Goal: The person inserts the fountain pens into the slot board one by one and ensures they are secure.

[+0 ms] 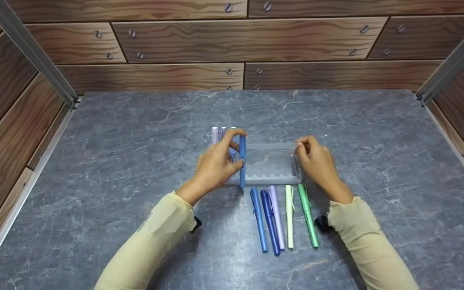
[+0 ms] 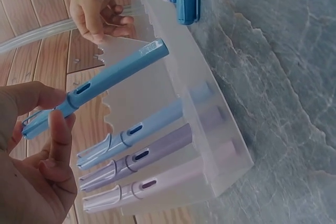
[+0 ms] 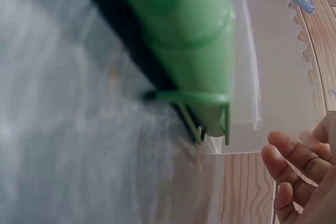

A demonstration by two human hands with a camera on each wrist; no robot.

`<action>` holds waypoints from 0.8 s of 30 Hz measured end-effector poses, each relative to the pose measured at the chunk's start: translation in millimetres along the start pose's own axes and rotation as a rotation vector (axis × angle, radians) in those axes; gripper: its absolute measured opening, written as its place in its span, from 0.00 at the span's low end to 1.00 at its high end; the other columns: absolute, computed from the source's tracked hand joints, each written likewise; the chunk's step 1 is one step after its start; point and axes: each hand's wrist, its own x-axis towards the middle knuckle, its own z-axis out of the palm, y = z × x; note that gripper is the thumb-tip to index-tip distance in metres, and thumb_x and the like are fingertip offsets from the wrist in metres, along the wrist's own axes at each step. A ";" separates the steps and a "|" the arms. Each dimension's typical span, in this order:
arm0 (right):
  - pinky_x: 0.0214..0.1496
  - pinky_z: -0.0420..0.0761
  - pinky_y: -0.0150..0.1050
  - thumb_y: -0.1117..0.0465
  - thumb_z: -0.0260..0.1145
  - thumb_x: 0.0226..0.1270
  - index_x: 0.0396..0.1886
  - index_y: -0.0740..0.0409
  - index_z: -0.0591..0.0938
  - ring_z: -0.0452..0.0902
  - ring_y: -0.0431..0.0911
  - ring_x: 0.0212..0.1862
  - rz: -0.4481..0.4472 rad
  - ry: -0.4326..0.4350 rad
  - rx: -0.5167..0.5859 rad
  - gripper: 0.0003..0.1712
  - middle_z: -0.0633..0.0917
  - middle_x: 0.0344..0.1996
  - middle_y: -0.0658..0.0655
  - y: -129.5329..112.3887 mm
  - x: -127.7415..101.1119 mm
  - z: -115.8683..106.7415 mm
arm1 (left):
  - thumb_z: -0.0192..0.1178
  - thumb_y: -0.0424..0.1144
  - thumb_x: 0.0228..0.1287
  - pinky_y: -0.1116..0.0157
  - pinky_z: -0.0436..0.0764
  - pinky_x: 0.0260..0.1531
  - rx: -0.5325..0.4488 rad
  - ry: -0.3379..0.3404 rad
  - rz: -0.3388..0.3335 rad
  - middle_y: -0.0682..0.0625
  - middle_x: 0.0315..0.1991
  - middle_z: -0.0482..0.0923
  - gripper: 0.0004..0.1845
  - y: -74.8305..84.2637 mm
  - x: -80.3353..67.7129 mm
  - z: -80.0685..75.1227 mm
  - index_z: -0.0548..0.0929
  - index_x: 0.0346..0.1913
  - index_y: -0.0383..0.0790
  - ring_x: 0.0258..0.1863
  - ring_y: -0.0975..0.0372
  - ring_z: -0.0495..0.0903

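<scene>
Left grip: my left hand [image 1: 216, 163] pinches a blue pen [image 1: 242, 166] between thumb and fingers, near its clip end.
Blue pen: at frame centre in the head view, it sits over the left part of the tray [image 1: 274, 177], lying front to back; the left wrist view shows its far end [image 2: 152, 51] at the notched rim.
Right grip: my right hand [image 1: 316, 161] has its fingertips curled on the tray's far right corner, right of centre in the frame.
Tray: clear plastic, on the grey table [image 1: 135, 153]; three pens [image 2: 136, 161] already lie in slots at its left end, one pale blue and two lilac.
In front: five more pens lie side by side on the table just below the tray, two dark blue [image 1: 265, 219], one lilac [image 1: 277, 217], one pale green [image 1: 289, 215], one green [image 1: 308, 215].
In the way: my left hand hides part of the stored pens in the head view.
Arms: both forearms in beige sleeves [image 1: 155, 237] come in from the lower edge and angle inward, wrists raised off the table.
Surround: wood-pattern walls [image 1: 248, 40] close the table on three sides.
</scene>
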 end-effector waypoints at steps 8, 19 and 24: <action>0.34 0.75 0.42 0.65 0.55 0.70 0.43 0.66 0.80 0.82 0.53 0.31 -0.005 0.008 0.020 0.10 0.87 0.29 0.62 -1.3 -0.4 -0.4 | 0.65 0.32 0.56 0.69 0.71 0.17 0.049 0.048 0.039 0.52 0.44 0.84 0.31 0.3 3.5 -0.7 0.67 0.60 0.57 0.25 0.65 0.79; 0.33 0.75 0.42 0.63 0.53 0.72 0.44 0.65 0.79 0.83 0.53 0.31 -0.001 -0.008 0.012 0.11 0.87 0.29 0.61 -0.4 -0.6 -1.1 | 0.64 0.32 0.55 0.69 0.70 0.16 0.134 0.147 0.131 0.55 0.43 0.85 0.29 -4.9 5.0 5.4 0.69 0.59 0.57 0.25 0.67 0.78; 0.34 0.75 0.42 0.63 0.53 0.72 0.44 0.65 0.79 0.82 0.53 0.31 0.007 -0.014 0.018 0.12 0.87 0.30 0.61 -0.4 -0.8 -0.3 | 0.64 0.33 0.56 0.69 0.70 0.16 0.145 0.148 0.135 0.54 0.44 0.85 0.29 -9.4 6.5 7.7 0.69 0.59 0.56 0.26 0.66 0.79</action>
